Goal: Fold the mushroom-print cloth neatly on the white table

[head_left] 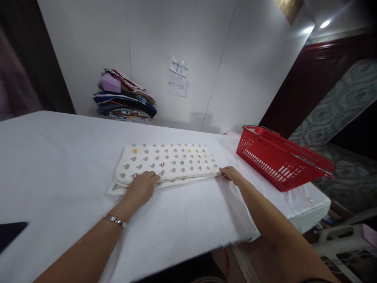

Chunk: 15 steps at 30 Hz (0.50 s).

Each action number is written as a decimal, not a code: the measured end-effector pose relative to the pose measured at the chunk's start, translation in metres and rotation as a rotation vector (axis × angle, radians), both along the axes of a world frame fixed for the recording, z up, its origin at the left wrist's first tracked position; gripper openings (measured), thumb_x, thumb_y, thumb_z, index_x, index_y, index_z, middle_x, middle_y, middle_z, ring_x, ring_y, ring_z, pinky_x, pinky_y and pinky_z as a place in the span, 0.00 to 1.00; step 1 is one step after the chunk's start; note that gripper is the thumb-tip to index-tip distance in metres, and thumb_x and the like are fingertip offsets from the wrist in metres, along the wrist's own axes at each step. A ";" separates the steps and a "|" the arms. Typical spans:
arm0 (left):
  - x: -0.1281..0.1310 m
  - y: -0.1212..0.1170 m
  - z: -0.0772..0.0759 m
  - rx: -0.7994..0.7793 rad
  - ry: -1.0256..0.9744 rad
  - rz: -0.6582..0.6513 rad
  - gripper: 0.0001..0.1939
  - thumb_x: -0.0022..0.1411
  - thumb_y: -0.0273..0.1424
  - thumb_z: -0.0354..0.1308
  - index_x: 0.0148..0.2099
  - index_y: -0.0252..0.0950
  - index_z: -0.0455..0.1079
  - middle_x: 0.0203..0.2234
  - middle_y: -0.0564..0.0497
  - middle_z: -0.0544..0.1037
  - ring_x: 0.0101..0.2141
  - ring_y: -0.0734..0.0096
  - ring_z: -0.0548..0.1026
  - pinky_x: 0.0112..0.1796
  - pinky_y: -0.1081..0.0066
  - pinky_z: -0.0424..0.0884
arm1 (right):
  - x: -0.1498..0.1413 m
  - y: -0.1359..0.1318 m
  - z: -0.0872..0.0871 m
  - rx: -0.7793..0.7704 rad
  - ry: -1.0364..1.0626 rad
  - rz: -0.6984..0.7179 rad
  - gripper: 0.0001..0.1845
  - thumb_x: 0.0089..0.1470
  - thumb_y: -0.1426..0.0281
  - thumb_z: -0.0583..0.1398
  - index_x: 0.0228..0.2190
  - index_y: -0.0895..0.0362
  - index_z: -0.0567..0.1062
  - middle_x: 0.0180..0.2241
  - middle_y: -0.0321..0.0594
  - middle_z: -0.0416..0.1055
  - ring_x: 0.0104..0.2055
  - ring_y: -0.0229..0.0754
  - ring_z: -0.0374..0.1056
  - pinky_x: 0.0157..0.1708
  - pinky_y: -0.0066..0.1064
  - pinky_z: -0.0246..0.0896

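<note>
A folded cream cloth point(173, 161) with grey, red, yellow and green mushroom prints lies on the white-covered table. Its layers show along the front edge, and a lower layer sticks out at the front left. My left hand point(143, 188), with a silver bracelet at the wrist, is closed on that front edge, left of the middle; its fingertips are partly hidden. At the front right corner, my right hand point(231, 174) pinches the cloth between thumb and fingers.
A red plastic basket point(279, 157) with metal handles stands on the table point(64, 157) at the right. Against the wall rises a stack of folded fabrics point(125, 98). Paper notes point(178, 78) hang on the wall. A pale plastic stool point(344, 243) is beyond the table's right edge.
</note>
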State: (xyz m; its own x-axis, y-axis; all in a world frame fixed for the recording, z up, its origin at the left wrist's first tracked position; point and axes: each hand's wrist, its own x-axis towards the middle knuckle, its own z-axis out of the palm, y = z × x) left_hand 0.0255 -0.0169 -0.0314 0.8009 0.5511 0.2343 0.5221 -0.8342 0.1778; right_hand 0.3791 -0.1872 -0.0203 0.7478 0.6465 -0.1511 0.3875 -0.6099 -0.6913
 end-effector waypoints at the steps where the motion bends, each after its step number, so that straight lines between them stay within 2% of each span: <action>1: 0.000 0.000 0.000 -0.003 -0.004 0.001 0.20 0.54 0.16 0.43 0.42 0.36 0.70 0.38 0.47 0.73 0.43 0.63 0.67 0.42 0.65 0.63 | 0.001 0.001 -0.001 0.000 0.022 -0.003 0.14 0.53 0.63 0.56 0.24 0.60 0.71 0.22 0.40 0.71 0.18 0.32 0.62 0.18 0.23 0.55; 6: -0.002 0.001 -0.003 0.001 -0.009 0.007 0.21 0.55 0.17 0.42 0.44 0.36 0.70 0.39 0.47 0.73 0.43 0.62 0.68 0.42 0.64 0.63 | 0.010 -0.002 -0.005 -0.017 0.046 0.024 0.09 0.47 0.69 0.60 0.32 0.60 0.74 0.18 0.34 0.67 0.16 0.31 0.58 0.17 0.23 0.52; 9: -0.002 0.002 -0.004 -0.009 -0.017 -0.002 0.22 0.54 0.17 0.42 0.45 0.36 0.70 0.40 0.47 0.73 0.43 0.62 0.68 0.42 0.64 0.63 | 0.011 -0.008 -0.008 -0.027 0.008 0.113 0.15 0.41 0.74 0.62 0.36 0.59 0.76 0.21 0.33 0.69 0.19 0.32 0.60 0.19 0.22 0.53; 15: -0.001 0.003 -0.004 -0.009 -0.026 -0.015 0.21 0.55 0.18 0.42 0.45 0.36 0.70 0.40 0.47 0.73 0.43 0.61 0.68 0.42 0.63 0.64 | -0.001 -0.006 -0.017 -0.023 -0.245 0.191 0.08 0.48 0.72 0.58 0.32 0.58 0.77 0.30 0.37 0.73 0.33 0.38 0.66 0.32 0.26 0.57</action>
State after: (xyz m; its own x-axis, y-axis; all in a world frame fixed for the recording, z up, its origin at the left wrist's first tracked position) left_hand 0.0241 -0.0140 -0.0353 0.8030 0.5410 0.2499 0.5042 -0.8403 0.1990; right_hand 0.3783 -0.1935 -0.0370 0.6289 0.7775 0.0027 0.6501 -0.5239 -0.5503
